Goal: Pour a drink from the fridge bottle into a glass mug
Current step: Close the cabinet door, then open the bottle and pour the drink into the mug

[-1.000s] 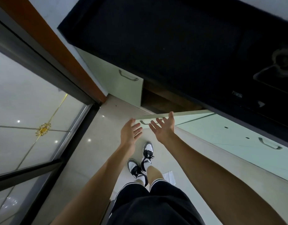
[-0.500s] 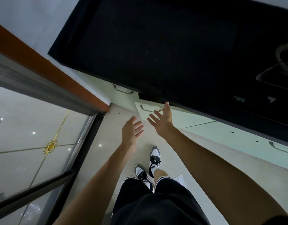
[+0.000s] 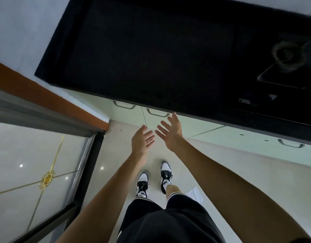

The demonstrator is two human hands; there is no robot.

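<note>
The fingers [image 3: 150, 137] of the left hand [image 3: 141, 142] and those of the right hand [image 3: 170, 135] are spread straight, palms turned toward each other, gripping nothing. The bottle and glass mug are nowhere in this view. Both hands hover just below the front edge of the black desk [image 3: 151, 50], which overhangs pale green cabinet doors [image 3: 195, 127] and partly covers their handles [image 3: 158, 113]. A dark hob [image 3: 282, 71] at the right is dim and cut off by the frame. A glass sliding door [image 3: 37, 163] closes in the left side, leaving a narrow strip of floor [image 3: 116, 155] with sneakers [image 3: 166, 172] and a paper scrap [image 3: 195, 193].
</note>
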